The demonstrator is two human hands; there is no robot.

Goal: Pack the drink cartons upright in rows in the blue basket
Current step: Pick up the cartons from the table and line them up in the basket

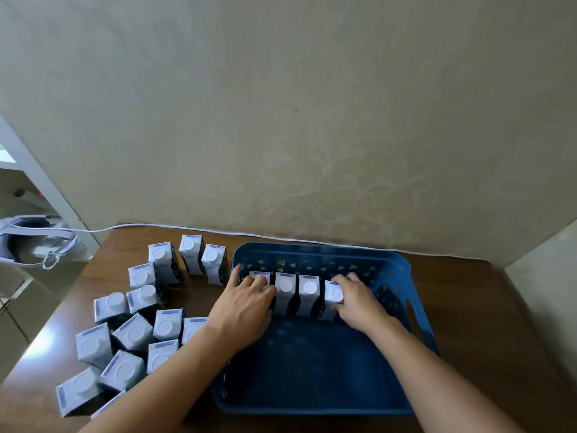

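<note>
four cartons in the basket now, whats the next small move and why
Probably let go and have the left hand fetch another carton from the table. The row of four stands upright along the far side of the basket, with room to its right where the right hand grips the end carton.

Brown wooden table (pixel 487 310) with blue basket (pixel 415 310), loose cartons (pixel 134 332).

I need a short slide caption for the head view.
Both hands steady four upright cartons in the blue basket.

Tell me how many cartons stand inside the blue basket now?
4, in one row by the basket far wall: first under left hand, second, third, fourth at right hand.
</note>
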